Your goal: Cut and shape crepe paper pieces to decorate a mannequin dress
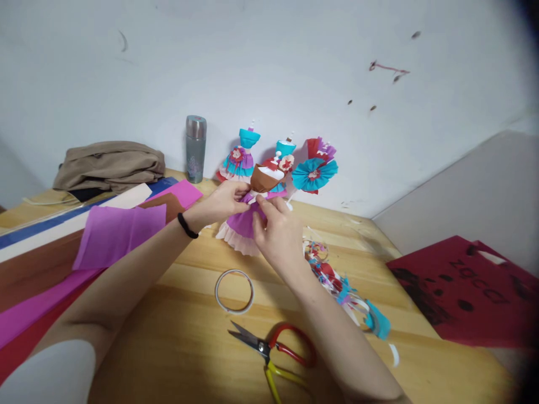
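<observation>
Between my hands stands a small paper dress figure [244, 221] with a brown top, a purple skirt and a pale pink ruffled hem. My left hand [223, 201] pinches its waist from the left. On the right side of the waist, the fingers of my right hand [278, 227] press a white strip [253, 197] against it. Close behind are similar finished-looking figures: a turquoise and purple dress [238, 160], a turquoise-topped one [286, 148] partly hidden, and one with a big turquoise fan flower [315, 175].
A tape roll [234, 292] and open scissors [263, 347] with red and yellow handles lie in front. Paper scraps [337, 283] are heaped at right, crepe paper sheets [120, 233] at left. A thermos [196, 148] and folded brown cloth [109, 165] stand by the wall; a red bag [463, 292] is far right.
</observation>
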A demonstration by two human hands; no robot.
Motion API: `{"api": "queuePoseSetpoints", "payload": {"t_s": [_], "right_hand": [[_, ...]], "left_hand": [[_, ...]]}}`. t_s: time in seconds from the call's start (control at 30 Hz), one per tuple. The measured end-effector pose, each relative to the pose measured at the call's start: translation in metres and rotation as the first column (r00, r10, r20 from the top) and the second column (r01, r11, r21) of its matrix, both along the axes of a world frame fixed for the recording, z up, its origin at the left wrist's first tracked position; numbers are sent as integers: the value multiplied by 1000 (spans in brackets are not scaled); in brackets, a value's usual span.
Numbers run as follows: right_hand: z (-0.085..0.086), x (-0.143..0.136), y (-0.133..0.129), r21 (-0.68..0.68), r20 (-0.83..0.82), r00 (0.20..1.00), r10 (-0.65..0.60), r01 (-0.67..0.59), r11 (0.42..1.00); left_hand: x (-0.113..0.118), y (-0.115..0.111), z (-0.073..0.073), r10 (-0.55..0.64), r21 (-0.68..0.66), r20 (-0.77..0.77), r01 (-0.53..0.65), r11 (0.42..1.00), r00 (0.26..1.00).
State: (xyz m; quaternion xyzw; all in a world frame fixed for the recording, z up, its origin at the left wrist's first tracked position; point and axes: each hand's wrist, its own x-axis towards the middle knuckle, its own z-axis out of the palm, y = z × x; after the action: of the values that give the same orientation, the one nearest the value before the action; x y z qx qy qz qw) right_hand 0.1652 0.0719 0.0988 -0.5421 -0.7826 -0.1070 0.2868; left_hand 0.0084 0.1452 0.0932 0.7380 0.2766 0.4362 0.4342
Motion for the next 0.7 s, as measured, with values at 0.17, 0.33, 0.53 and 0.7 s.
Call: {"api": "queuePoseSetpoints", "payload": {"t_s": [0.17, 0.33, 0.53, 0.7], "right_hand": [[1, -6, -2, 16, 182, 979, -89, 88, 996], [5, -7, -4, -49, 230, 968, -95, 109, 993], [5, 1, -4, -85, 87, 996, -33, 40, 996], [1, 3, -1, -65, 84, 996, -3, 9, 998]], "left_hand": [[2, -5, 2, -15, 0, 8, 15, 1000, 1000], [4, -7, 4, -29, -15, 26, 29, 999, 999], [5, -2, -4, -40, -53, 88, 44, 998, 995], [4, -1, -6, -30, -38, 80, 33, 999, 996]]}}
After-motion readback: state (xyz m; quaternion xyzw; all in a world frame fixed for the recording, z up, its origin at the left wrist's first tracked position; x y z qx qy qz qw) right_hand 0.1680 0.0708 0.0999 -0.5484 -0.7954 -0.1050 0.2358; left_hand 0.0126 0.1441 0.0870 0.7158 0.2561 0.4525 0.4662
